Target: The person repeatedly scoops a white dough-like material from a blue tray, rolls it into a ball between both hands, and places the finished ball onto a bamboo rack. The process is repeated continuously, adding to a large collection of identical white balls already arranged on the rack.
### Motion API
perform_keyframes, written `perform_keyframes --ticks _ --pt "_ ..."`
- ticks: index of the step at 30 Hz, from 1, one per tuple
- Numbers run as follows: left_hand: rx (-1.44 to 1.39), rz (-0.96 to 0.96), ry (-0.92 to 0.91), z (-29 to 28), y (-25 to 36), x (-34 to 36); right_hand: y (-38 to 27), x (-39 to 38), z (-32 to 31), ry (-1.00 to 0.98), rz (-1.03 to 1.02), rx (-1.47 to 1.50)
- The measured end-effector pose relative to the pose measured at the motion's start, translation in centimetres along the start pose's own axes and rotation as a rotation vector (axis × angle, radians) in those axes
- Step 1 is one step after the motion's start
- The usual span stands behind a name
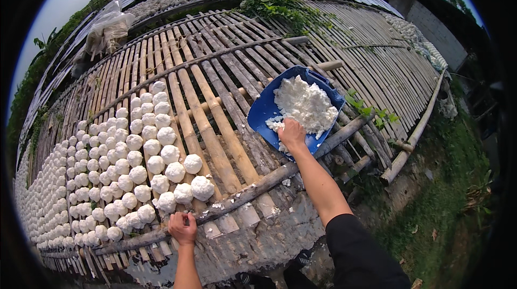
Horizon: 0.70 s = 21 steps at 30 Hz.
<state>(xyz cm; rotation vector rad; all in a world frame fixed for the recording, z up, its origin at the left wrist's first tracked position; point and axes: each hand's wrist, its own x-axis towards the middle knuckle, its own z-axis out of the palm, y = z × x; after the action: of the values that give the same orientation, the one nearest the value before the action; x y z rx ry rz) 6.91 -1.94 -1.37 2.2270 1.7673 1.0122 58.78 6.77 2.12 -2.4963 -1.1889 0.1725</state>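
A blue plastic tub [257,107] rests tilted on the bamboo slats, holding a heap of white, moist, crumbly mash [306,100]. My right hand [292,134] reaches into its near side, fingers curled into the mash and fingertips hidden. Down at the rack's front pole [253,191], my left hand [183,228] is closed in a loose fist, with no white mash showing in it. Just beyond that hand lie hand-shaped white balls [202,187], set in rows that run off to the left.
Bare bamboo slats [207,100] stretch between the balls and the tub. White crumbs dot the front pole. Green leaves [377,111] poke up beside the tub. Clear plastic sheeting [110,25] hangs at the far left. Grass [431,224] lies to the right; more laden racks stand behind.
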Motion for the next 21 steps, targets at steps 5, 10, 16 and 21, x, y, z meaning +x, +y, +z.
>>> perform_keyframes --ticks 5,10,16,21 --pt "0.004 0.004 -0.009 0.0 -0.2 -0.1 1.9 2.8 -3.3 -0.018 -0.286 0.341" --pt "0.018 0.006 0.0 0.0 -0.2 -0.1 0.9 -1.6 -2.2 0.009 -0.334 -0.083" --pt "0.006 0.041 0.011 0.2 -0.2 0.2 0.6 -5.5 -1.3 -0.012 -0.286 -0.244" --pt "0.003 -0.028 -0.028 0.3 -0.6 -0.4 0.3 -7.4 1.6 0.183 -0.193 -0.406"
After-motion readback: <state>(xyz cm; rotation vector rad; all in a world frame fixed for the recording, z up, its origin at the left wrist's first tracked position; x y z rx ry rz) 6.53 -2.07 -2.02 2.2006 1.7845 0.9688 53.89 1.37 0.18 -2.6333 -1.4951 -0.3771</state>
